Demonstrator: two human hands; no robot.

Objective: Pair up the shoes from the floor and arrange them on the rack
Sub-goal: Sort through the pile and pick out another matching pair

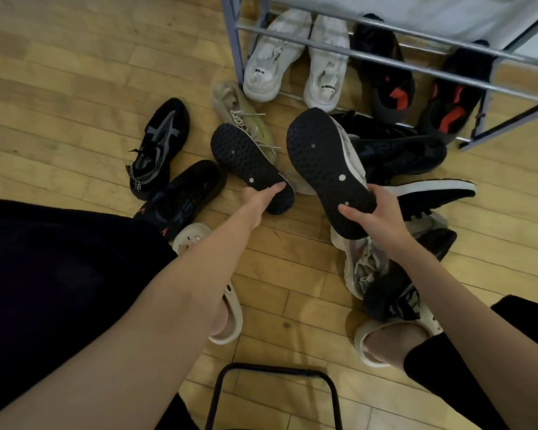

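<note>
Shoes: two pairs sit on the rack (395,62), your left hand (263,198) and right hand (375,212) each grip one black-soled shoe, many wait on the floor (75,72).

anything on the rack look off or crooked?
Yes. On the rack, the white pair sits neatly side by side, but the black-and-red pair is split: one shoe angles away from its mate, with a gap between them.

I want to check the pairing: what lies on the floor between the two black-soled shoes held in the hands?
In the head view, between the left-hand shoe and the right-hand shoe, a beige laced sneaker lies on the wooden floor.
</note>
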